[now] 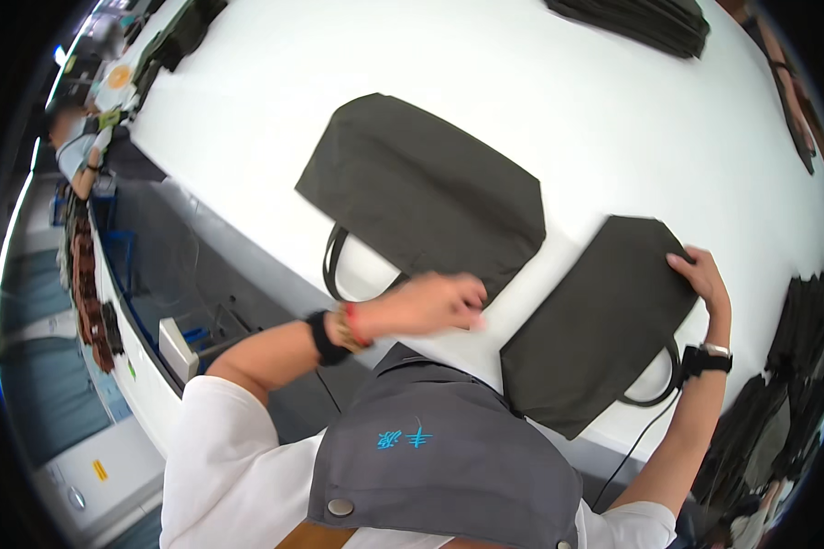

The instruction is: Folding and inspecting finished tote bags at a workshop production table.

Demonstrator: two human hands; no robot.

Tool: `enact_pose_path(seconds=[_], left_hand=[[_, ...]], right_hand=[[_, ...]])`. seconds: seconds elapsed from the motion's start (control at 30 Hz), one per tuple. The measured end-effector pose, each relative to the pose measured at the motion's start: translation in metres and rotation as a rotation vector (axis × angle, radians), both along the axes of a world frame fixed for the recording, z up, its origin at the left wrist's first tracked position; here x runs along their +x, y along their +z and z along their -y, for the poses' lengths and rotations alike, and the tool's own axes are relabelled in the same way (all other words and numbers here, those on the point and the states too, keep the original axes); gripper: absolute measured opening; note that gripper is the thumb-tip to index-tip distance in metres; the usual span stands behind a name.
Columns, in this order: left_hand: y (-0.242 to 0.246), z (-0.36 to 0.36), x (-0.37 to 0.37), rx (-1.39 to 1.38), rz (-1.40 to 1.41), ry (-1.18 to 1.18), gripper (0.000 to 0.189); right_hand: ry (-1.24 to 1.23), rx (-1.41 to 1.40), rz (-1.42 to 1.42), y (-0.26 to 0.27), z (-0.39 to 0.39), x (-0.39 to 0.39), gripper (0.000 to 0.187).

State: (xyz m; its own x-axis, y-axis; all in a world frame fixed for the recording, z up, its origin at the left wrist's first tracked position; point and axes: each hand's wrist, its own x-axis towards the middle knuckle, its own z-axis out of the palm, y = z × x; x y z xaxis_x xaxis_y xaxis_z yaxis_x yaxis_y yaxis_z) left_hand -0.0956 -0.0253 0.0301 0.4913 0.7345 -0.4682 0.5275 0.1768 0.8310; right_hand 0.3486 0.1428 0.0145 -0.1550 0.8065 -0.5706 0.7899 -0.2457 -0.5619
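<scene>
Two dark olive fabric bags lie flat on a white table [261, 158]. The larger-looking left bag [426, 185] has its strap handle [333, 264] towards me. My left hand [446, 302], blurred with fingers curled, is over this bag's near corner; whether anything is pinched in it cannot be made out. On the right, the second bag [590, 329] lies at a slant, its looped handle [659, 384] beside my right wrist. My right hand [704, 274] grips that bag's far right edge, thumb on top.
A stack of dark folded fabric pieces [638, 24] lies at the far edge. More dark bags [796, 329] are heaped at the right. Another person's arm [783, 82] reaches in at upper right. A co-worker [79, 147] is at the left. A black cord [635, 446] passes near my right forearm.
</scene>
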Motion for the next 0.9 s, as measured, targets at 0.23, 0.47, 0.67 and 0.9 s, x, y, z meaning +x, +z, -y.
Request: enact_pose_path(seconds=[0.23,0.47,0.67,0.9], left_hand=[[-0.013,0.021,0.080,-0.175,-0.050,-0.105,0.071],[-0.026,0.029,0.098,0.034,0.050,0.118,0.066],[-0.014,-0.006,-0.008,0.823,-0.249,0.369,0.044],[-0.073,-0.062,-0.213,0.555,-0.996,0.758,0.077]], right_hand=[[-0.191,0.014,0.031,-0.016,0.017,0.042,0.041],[-0.325,0.112,0.089,-0.030,0.029,0.087,0.042],[-0.689,0.051,0.109,-0.042,0.067,0.160,0.051],[-1.123,-0.133,-0.280,-0.062,0.109,0.198,0.065]])
